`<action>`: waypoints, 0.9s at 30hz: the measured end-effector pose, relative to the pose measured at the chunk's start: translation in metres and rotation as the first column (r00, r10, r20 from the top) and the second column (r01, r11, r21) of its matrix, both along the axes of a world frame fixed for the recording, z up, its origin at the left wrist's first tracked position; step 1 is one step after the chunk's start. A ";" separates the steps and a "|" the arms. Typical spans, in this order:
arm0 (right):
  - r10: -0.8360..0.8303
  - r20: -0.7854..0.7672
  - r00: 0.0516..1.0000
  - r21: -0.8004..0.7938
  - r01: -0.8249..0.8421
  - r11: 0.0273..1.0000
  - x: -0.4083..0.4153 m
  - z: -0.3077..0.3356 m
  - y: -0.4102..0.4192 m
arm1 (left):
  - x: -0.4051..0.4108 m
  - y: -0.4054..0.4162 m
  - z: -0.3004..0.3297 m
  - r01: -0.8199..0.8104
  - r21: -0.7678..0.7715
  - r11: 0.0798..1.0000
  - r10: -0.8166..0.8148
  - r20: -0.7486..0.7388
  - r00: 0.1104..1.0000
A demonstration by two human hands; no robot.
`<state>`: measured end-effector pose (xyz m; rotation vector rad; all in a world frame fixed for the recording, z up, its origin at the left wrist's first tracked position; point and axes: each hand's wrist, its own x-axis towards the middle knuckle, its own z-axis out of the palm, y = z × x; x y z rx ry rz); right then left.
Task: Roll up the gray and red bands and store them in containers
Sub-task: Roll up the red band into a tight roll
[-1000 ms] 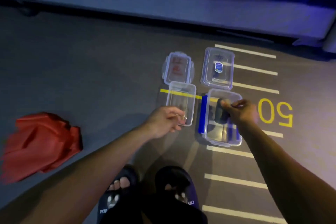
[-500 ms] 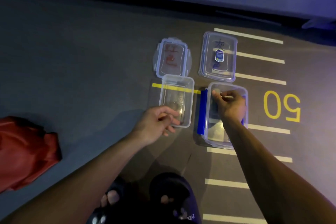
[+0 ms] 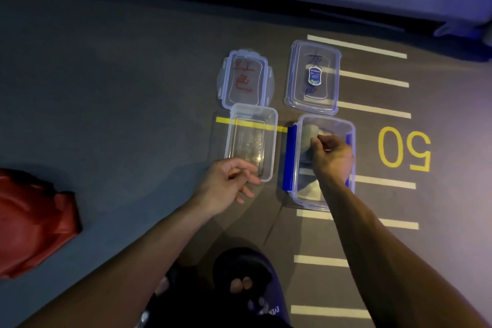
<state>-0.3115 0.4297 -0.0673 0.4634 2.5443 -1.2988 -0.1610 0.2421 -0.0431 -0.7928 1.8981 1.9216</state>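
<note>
My right hand (image 3: 332,157) reaches forward over the larger clear plastic container with blue side clips (image 3: 290,160), the forearm running up from the lower right and the wrist bent down into the tub. Its fingers are curled, thumb and fingertips pinching the top of the rolled gray band (image 3: 308,133), which lies inside this container at its far end. My left hand (image 3: 229,181) is extended beside the near corner of the smaller clear plastic container (image 3: 269,141), palm turned inward, fingers loosely curled and holding nothing; whether it touches the rim I cannot tell. The crumpled red band (image 3: 34,224) lies on the dark floor (image 3: 119,88), well apart at the far left. Two clear lids rest beyond the containers: the lid with red writing (image 3: 245,77) touching the smaller one, the lid with a blue sticker (image 3: 312,77) just behind the larger. My dark slipper (image 3: 245,269) shows below.
</note>
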 end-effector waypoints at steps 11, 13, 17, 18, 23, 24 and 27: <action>0.005 0.092 0.996 -0.112 0.005 0.994 0.000 0.005 0.002 | 0.008 0.001 0.014 -0.028 0.015 0.999 0.029 -0.037 0.999; 0.011 0.078 0.997 -0.088 -0.004 0.996 0.001 0.007 0.004 | 0.012 0.000 0.016 -0.032 0.016 0.999 0.032 -0.035 0.999; -0.044 -0.048 0.998 0.018 0.045 0.999 0.014 0.024 0.004 | 0.018 -0.004 0.019 -0.068 0.002 0.998 0.068 -0.044 0.997; -0.050 -0.076 0.996 0.005 0.051 0.999 0.018 0.029 0.002 | 0.019 -0.005 0.019 -0.078 0.003 0.997 0.078 -0.047 0.996; 0.101 -0.178 0.979 -0.151 -0.128 0.980 0.045 0.050 -0.035 | 0.027 -0.014 0.022 -0.198 0.041 0.979 0.200 -0.060 0.978; 0.156 -0.186 0.970 -0.187 -0.191 0.964 0.052 0.051 -0.048 | 0.030 -0.017 0.023 -0.241 0.048 0.969 0.244 -0.065 0.968; 0.347 -0.146 0.927 -0.303 -0.376 0.876 0.080 0.044 -0.094 | 0.048 -0.033 0.022 -0.326 0.000 0.946 0.324 -0.083 0.942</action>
